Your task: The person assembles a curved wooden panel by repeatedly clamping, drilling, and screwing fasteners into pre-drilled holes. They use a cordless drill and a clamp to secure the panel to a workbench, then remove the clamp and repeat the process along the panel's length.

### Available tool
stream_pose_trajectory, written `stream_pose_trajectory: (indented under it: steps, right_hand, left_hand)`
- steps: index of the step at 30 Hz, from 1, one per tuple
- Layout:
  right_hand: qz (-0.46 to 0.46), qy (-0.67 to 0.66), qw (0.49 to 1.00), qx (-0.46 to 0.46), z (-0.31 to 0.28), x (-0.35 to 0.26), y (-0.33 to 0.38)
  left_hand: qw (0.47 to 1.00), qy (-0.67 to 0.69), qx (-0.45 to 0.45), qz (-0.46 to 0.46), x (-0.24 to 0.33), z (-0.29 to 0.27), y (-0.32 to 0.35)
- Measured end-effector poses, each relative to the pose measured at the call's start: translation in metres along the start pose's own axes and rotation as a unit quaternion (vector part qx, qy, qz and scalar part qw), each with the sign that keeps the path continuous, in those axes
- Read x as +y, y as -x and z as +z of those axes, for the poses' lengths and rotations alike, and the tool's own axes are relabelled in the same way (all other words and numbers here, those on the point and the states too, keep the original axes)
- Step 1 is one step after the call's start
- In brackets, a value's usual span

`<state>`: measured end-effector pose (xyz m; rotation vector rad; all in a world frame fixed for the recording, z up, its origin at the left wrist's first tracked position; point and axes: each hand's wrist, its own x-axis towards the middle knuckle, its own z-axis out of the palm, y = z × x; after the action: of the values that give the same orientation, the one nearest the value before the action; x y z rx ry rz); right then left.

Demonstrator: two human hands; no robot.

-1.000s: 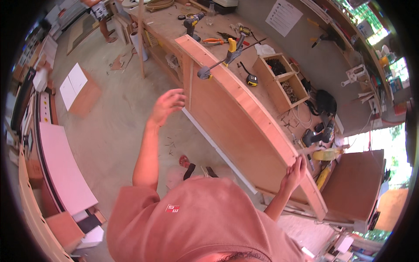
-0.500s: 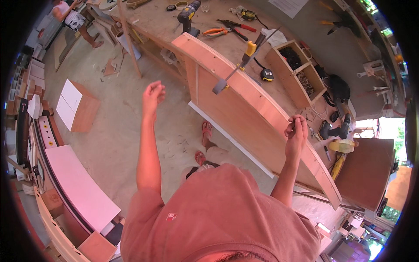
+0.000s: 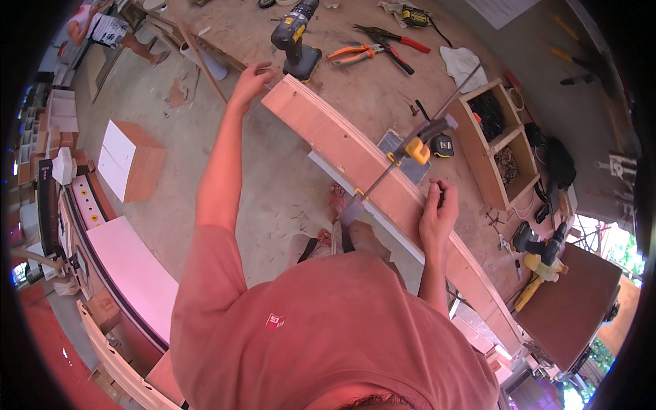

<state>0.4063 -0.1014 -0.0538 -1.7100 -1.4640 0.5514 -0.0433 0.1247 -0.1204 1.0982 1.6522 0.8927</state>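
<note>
Head view: a person in a red shirt steadies a long pale plywood panel point(image 3: 369, 171) standing on edge against the cluttered workshop surface point(image 3: 369, 89). The left hand point(image 3: 249, 82) touches the panel's far end, fingers loosely curled; the right hand point(image 3: 437, 215) grips its top edge beside a yellow-handled bar clamp point(image 3: 410, 150). The positioning step appears under way; tightening that clamp would plausibly come next.

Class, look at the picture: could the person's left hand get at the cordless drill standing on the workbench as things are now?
Probably yes. The left hand is at the near end of the wooden panel, and the cordless drill stands upright just beyond it on the workbench, with nothing between them.
</note>
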Motion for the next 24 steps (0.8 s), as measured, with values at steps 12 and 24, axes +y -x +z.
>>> stream_pose_trajectory:
  steps: [12, 24]
  right_hand:
    - [0.149, -0.064, 0.985, 0.053, 0.004, -0.013, 0.004]
    - [0.143, -0.432, 0.89, -0.028, 0.002, -0.047, 0.072]
  left_hand:
    - [0.967, 0.043, -0.081, 0.238, 0.029, 0.054, -0.075]
    - [0.953, 0.219, 0.141, 0.154, -0.042, -0.049, 0.048]
